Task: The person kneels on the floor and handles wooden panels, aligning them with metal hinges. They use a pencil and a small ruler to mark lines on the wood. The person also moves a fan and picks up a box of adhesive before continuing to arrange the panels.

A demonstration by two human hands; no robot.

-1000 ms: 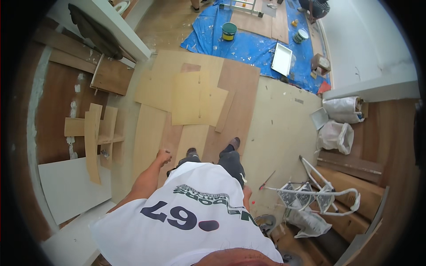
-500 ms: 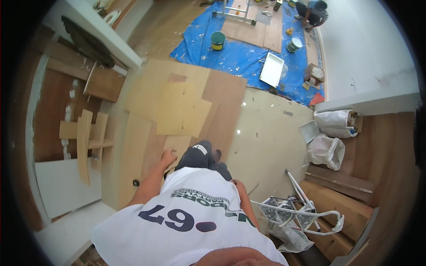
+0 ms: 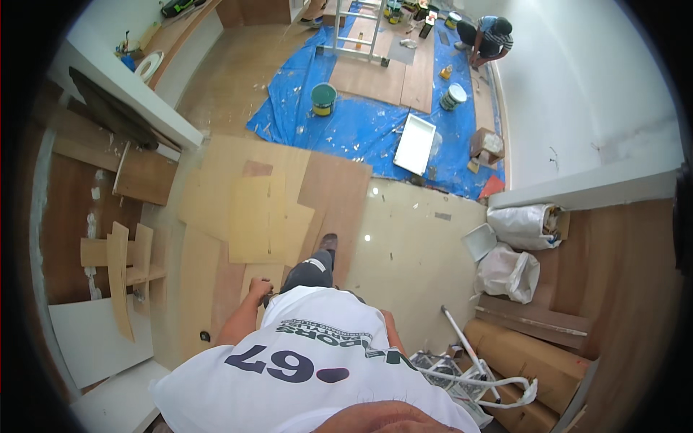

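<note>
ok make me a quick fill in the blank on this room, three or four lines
1. The tarp spread on the floor at the far end is ____ in colour.
2. The green paint bucket stands on the ____.
3. The person's left hand hangs above loose sheets of ____ lying on the floor.
4. Another person crouches beside the white ____ at the far right.

Missing words: blue; tarp; plywood; wall

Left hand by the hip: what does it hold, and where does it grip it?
The left hand is closed around something small and dark; what it is cannot be told.
</note>
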